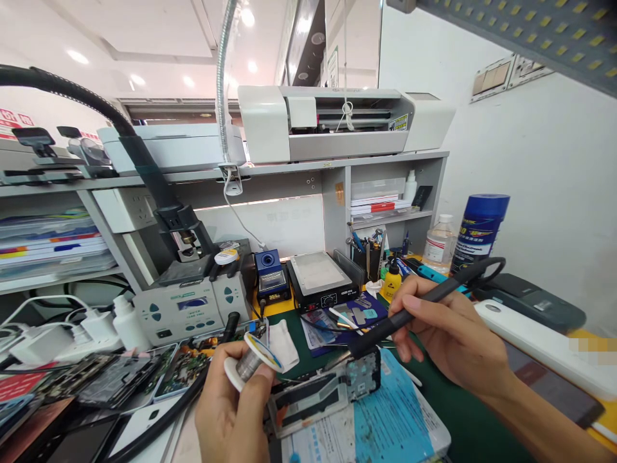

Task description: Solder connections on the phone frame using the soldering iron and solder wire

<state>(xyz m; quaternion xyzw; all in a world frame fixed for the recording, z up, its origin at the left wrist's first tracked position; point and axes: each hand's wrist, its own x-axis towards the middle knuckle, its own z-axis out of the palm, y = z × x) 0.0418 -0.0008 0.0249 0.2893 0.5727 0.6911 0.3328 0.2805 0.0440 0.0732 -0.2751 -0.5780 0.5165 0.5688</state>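
At the bench's near edge, the left hand [231, 399], its wrist cut off by the frame, curls shut around a small white spool of solder wire [251, 361]. Just right of it lies an opened black phone frame [321, 392] on a pale blue sheet [390, 418]; its inner parts are hard to make out. The right hand [448, 341] grips a black soldering iron [414, 308] like a pen, tip over the frame. Farther back, a dark pen holder [369, 260] holds tweezers and tools.
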